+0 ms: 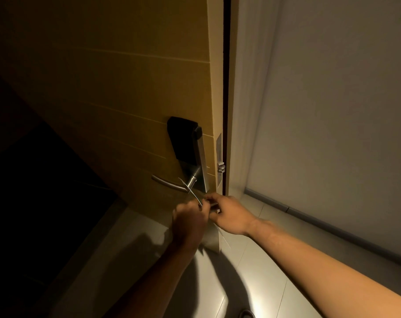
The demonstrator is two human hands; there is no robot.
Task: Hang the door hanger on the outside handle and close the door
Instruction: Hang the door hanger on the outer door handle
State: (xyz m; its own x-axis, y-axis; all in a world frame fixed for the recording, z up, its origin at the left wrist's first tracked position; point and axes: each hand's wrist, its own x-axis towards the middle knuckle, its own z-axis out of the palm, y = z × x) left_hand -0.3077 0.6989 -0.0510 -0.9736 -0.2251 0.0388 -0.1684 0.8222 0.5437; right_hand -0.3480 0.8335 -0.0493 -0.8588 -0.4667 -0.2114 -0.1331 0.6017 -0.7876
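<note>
Both hands meet just below the outside handle (169,184): the left hand (188,222) and right hand (229,214) each pinch the thin door hanger (191,191), seen edge-on; its upper end crosses the lever's neck, lying up-left of the fingers; the door (126,88) stands ajar.
</note>
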